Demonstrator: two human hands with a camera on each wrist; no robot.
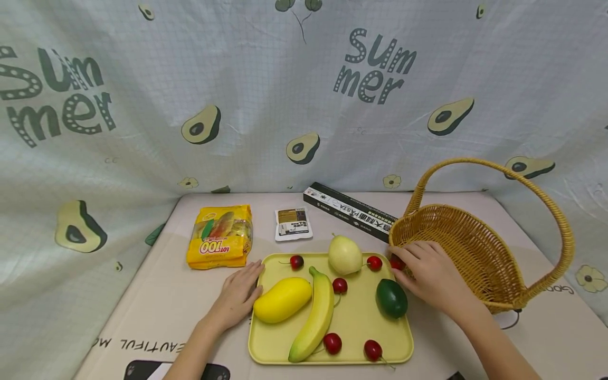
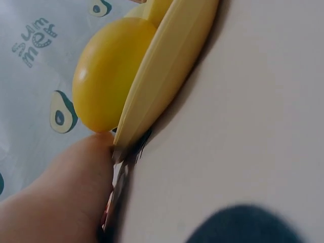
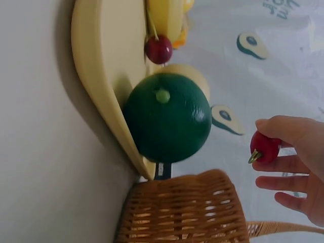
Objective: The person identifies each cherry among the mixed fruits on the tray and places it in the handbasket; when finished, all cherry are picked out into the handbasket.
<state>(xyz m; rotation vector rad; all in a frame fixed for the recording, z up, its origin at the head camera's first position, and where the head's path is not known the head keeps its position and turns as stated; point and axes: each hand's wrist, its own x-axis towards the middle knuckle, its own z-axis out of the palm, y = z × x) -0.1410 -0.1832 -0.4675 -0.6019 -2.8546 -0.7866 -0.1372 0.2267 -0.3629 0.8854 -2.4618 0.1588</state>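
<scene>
Curtain (image 1: 256, 68) lines far edge of worktop (image 1: 163, 295); right hand (image 1: 429, 270) pinches cherry (image 3: 265, 148); left hand (image 1: 239, 293), fingers extended, touches tray (image 1: 356, 324).

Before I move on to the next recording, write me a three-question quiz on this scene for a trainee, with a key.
1. What does the right hand hold: A) a banana, B) a red cherry, or C) a pear?
2. True or false: the wicker basket stands to the right of the yellow tray in the head view.
3. In the head view, how many cherries on the tray can you count, leaving out the held one?

Key:
1. B, pinched between thumb and fingers.
2. True.
3. Five.
</scene>
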